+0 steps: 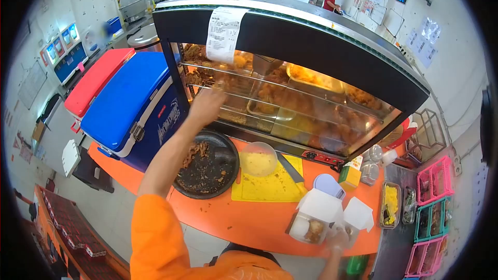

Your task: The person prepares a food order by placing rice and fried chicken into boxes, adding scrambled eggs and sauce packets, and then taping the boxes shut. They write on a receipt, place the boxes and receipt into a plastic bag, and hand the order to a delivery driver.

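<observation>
From the head view: one left hand (207, 105) at the left end of one warming cabinet (295, 41), grip blurred, impossible to tell spread or pressed; one right hand (337, 237) at two open white boxes (320, 206) on one orange desk (238, 223), grip likewise unclear. Left of the boxes: one black pan (228, 158), one yellow board (264, 192), one bowl (267, 150), one knife (289, 168).

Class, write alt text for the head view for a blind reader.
A person's left hand is at the front of a lit food warmer holding browned food; the right hand, blurred, is by two open white boxes. On the orange table are a black pan and a yellow cutting board.
</observation>
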`<state>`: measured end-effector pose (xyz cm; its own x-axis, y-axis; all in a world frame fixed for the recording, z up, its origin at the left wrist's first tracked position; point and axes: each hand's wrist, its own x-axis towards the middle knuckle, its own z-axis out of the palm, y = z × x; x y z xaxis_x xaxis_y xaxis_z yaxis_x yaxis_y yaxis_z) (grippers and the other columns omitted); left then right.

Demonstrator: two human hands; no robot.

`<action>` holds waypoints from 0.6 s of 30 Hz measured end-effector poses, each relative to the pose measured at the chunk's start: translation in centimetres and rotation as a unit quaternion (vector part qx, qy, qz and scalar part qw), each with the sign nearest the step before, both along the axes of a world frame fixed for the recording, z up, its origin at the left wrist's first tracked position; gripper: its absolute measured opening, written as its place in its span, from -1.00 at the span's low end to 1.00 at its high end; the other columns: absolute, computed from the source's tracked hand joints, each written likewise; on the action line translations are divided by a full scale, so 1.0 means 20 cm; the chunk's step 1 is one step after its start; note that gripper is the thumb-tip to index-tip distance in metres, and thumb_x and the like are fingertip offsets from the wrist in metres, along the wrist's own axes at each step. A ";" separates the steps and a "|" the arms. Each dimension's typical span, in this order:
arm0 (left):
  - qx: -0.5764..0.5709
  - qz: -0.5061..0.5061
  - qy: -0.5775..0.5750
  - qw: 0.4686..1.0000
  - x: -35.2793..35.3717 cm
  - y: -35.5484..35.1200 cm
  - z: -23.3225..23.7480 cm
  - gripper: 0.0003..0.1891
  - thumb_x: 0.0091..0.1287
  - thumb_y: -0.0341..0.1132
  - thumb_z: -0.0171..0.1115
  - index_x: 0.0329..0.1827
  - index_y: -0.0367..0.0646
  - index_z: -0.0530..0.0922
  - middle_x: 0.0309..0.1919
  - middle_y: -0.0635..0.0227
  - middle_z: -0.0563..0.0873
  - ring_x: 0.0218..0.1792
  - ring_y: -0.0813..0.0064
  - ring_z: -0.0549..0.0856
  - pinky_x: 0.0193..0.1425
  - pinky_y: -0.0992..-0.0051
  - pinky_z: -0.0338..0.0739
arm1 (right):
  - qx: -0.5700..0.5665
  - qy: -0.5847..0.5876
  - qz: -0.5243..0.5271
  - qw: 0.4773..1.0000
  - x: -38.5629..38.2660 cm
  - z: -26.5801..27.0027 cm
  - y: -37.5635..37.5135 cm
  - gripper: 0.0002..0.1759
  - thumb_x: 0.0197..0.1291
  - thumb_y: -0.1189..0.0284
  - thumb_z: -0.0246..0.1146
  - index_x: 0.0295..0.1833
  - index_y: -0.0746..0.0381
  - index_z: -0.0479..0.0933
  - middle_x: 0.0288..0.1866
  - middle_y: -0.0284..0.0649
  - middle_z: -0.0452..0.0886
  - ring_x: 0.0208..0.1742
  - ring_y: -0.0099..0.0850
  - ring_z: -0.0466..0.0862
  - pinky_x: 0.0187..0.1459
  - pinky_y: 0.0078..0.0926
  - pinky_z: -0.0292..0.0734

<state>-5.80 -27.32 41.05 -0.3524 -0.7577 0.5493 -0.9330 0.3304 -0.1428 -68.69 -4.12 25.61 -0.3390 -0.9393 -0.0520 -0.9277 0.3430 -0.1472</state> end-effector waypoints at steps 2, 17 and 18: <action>-0.169 0.039 0.199 0.964 0.02 0.12 0.27 -0.77 0.13 -0.49 0.17 -0.11 -0.24 0.53 -0.17 0.07 0.62 -0.10 0.04 0.59 -0.06 0.14 0.44 | -0.027 0.048 0.065 0.996 -0.12 -0.25 -0.01 -0.55 0.02 0.23 0.33 -0.04 0.31 0.59 -0.03 0.09 0.65 0.04 0.03 0.62 0.10 -0.13 0.51; 0.053 -0.153 0.452 0.877 -0.98 0.13 0.44 -0.47 0.34 -0.36 0.28 0.36 -0.23 0.38 0.29 0.15 0.48 0.26 0.30 0.49 0.40 0.29 0.32 | -0.075 -0.096 -0.145 0.982 -0.39 0.19 -0.04 -0.67 0.17 0.24 0.24 -0.09 0.25 0.63 -0.29 0.01 0.68 -0.17 -0.01 0.68 -0.07 -0.08 0.54; 0.119 -0.141 0.397 0.899 -1.23 0.26 0.32 -0.58 0.31 -0.39 0.29 0.22 -0.26 0.52 0.24 0.18 0.55 0.24 0.33 0.52 0.39 0.28 0.31 | -0.067 -0.095 -0.166 0.979 -0.53 0.15 0.00 -0.67 0.17 0.24 0.24 -0.09 0.25 0.63 -0.29 0.01 0.68 -0.17 -0.01 0.68 -0.07 -0.08 0.54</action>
<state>-30.39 -22.20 47.55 -0.1175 -0.8285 0.5474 -0.5836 0.5036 0.6370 -79.22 -4.04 28.60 -0.6224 -0.7822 -0.0285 -0.7201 0.5865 -0.3708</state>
